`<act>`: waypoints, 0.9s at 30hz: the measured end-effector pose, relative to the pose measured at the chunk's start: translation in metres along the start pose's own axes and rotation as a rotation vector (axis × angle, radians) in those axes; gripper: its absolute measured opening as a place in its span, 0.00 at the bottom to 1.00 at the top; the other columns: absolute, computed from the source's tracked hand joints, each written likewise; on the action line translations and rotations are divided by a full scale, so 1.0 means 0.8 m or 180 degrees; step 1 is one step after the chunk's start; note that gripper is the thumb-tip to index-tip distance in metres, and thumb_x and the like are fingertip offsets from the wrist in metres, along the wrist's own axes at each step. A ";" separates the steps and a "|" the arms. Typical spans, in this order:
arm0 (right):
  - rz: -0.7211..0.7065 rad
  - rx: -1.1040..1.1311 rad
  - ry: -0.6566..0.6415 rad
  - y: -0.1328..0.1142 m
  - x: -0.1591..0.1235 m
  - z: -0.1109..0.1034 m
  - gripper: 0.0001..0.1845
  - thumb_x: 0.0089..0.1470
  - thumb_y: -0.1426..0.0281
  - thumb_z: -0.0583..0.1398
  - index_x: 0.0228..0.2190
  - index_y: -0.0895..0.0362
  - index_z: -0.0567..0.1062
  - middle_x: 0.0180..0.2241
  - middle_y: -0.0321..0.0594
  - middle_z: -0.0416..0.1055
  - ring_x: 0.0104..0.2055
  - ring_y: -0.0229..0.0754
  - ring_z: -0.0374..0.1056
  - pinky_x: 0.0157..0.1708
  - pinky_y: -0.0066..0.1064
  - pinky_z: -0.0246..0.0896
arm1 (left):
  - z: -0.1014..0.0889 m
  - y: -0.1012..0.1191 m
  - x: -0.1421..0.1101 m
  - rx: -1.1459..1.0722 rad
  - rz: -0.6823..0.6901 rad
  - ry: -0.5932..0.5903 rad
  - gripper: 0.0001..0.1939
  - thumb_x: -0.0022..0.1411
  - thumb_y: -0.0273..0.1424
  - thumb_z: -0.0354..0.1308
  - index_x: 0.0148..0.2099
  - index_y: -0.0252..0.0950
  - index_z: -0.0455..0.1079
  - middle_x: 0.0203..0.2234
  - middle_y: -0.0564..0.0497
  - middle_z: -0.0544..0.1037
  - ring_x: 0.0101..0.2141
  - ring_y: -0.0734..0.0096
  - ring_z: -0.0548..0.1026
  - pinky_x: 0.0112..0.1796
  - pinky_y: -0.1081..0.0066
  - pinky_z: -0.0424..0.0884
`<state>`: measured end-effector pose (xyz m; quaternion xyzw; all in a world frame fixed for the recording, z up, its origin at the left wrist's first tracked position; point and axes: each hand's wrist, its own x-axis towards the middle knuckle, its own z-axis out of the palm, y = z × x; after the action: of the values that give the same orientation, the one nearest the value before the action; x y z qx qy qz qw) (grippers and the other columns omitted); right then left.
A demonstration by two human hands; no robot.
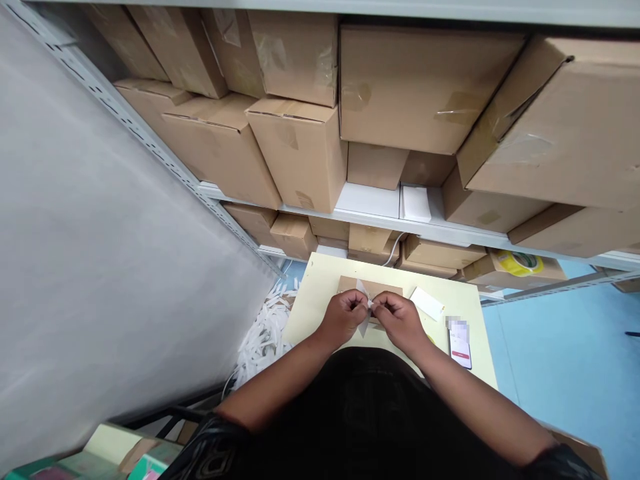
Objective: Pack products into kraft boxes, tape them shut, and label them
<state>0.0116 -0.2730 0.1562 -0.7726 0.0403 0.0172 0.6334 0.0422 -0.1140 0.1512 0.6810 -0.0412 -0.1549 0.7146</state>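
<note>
My left hand and my right hand meet over the table, thumbs and fingers pinched together. Between them is a thin white paper sheet, standing at a slant, with a small crumpled white bit at the fingertips. Both hands grip it near its middle, though the fingers partly hide it. Below lies a flat brown cardboard box, partly covered by the hands. A white card rests to the right of my right hand.
The cream table also holds a lit phone at right. Shelves ahead carry several cardboard boxes. A yellow tape roll lies on a lower-shelf box. White paper strips are heaped left of the table, near a grey wall.
</note>
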 end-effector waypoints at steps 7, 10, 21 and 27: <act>0.0268 0.0347 0.0277 0.004 0.016 -0.003 0.08 0.52 0.65 0.62 0.24 0.53 0.74 0.23 0.35 0.71 0.27 0.41 0.65 0.29 0.32 0.61 | -0.024 -0.030 -0.003 -0.0060 -0.0155 0.0191 0.06 0.52 0.32 0.59 0.26 0.36 0.67 0.21 0.58 0.66 0.25 0.76 0.61 0.29 0.74 0.58; 0.0247 0.0380 0.0304 0.005 0.025 -0.005 0.08 0.52 0.65 0.62 0.24 0.53 0.74 0.22 0.34 0.70 0.27 0.41 0.64 0.30 0.32 0.61 | -0.057 -0.057 -0.009 0.0046 -0.0334 0.0370 0.07 0.51 0.33 0.59 0.26 0.36 0.67 0.19 0.59 0.63 0.24 0.77 0.59 0.28 0.74 0.56; 0.0245 0.0663 0.0320 0.004 0.049 0.029 0.10 0.56 0.62 0.64 0.27 0.54 0.75 0.23 0.34 0.72 0.29 0.41 0.68 0.35 0.32 0.64 | -0.214 -0.151 -0.068 0.0307 -0.1053 0.0891 0.11 0.47 0.39 0.58 0.26 0.37 0.66 0.17 0.60 0.60 0.21 0.77 0.55 0.26 0.75 0.52; 0.0232 0.0643 0.0434 0.001 0.057 0.058 0.10 0.55 0.62 0.65 0.27 0.54 0.75 0.21 0.33 0.71 0.26 0.38 0.66 0.31 0.29 0.63 | -0.309 -0.223 -0.099 0.0991 -0.1588 0.1015 0.12 0.51 0.43 0.51 0.27 0.39 0.63 0.17 0.59 0.60 0.21 0.75 0.58 0.25 0.74 0.56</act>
<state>0.0584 -0.2299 0.1427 -0.7022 0.1129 -0.0165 0.7027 0.0042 0.1409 -0.0301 0.7867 0.2160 -0.2085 0.5394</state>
